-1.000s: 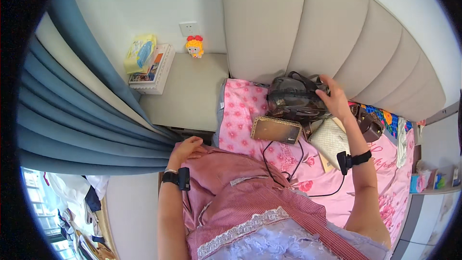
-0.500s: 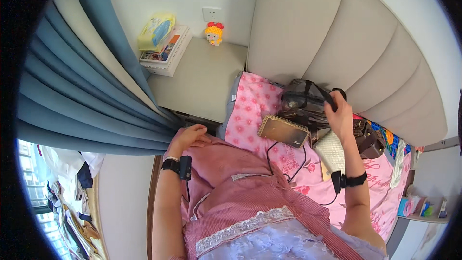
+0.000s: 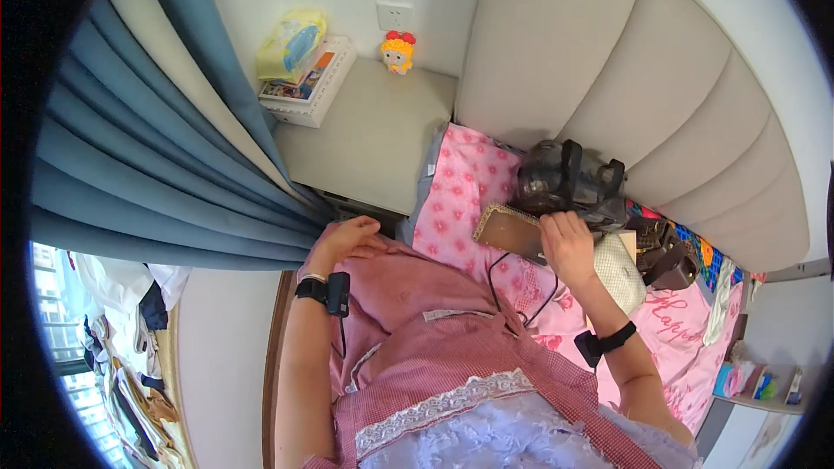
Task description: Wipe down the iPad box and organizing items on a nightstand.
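Note:
Lying on the pink bed sheet, a flat brown purse with a gold trim point(image 3: 506, 231) has its right end covered by my right hand point(image 3: 569, 247). The fingers of that hand are bent round this end, with their tips partly hidden. Just beyond it stands a shiny black handbag point(image 3: 543, 181), its handles raised. A cream textured bag point(image 3: 618, 276) lies beside my right wrist, and a dark brown bag point(image 3: 669, 265) is farther right. My left hand point(image 3: 352, 241) rests on the pink checked apron point(image 3: 417, 295) over my lap, fingers loosely extended and holding nothing.
A padded beige headboard point(image 3: 573, 43) rises behind the bags. At the left, a bedside table point(image 3: 365, 143) carries a white box point(image 3: 321, 91), a yellow tissue pack point(image 3: 291, 45) and a toy figure point(image 3: 398, 54). Blue curtains point(image 3: 174, 174) hang beside it. A black cable point(image 3: 497, 282) trails near my lap.
My right hand has let go of the black handbag's handle and come nearer and to the left, onto the brown purse's right end. My left hand stays on the apron.

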Available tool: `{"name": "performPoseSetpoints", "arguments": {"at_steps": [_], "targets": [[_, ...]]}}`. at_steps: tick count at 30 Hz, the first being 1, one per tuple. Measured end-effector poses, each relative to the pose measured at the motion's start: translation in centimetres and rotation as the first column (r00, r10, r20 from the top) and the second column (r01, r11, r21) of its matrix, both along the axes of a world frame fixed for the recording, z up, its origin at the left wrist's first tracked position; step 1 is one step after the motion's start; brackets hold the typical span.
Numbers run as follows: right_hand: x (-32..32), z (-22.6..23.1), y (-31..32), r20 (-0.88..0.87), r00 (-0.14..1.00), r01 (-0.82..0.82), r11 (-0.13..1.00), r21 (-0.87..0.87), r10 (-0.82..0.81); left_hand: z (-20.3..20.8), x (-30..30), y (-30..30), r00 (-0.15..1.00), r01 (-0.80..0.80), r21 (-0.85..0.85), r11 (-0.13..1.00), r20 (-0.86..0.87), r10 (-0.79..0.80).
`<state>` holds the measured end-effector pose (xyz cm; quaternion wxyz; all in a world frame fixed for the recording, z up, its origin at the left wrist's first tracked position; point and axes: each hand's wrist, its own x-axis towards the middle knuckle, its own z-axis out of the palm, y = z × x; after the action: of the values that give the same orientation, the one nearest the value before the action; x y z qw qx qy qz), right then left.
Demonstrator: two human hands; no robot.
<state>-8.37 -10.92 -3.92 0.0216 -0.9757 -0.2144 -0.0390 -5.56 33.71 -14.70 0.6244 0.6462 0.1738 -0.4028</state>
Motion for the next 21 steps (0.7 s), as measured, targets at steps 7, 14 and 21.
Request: {"name": "performPoseSetpoints", "arguments": {"at_steps": [7,14,21], "targets": [[-0.7,-5.3,-1.8,-0.19,0.964,0.166,0.978,-0.122,-0.188,-0.8,0.0,-0.9,0.999,-0.047,-0.078,0.996,-0.006,0.047],[0.8,-3.6,-1.5,-0.369,0.908,0.172,0.98,-0.101,-0.198,0.1,0.0,-0.8,0.998,-0.05,-0.09,0.995,0.023,0.052],[0.1,0.8,2.2,-0.449,0.887,0.039,0.985,-0.166,-0.111,-0.7,-1.0,-0.6,0.998,0.021,-0.064,0.998,0.055,-0.018]]}}
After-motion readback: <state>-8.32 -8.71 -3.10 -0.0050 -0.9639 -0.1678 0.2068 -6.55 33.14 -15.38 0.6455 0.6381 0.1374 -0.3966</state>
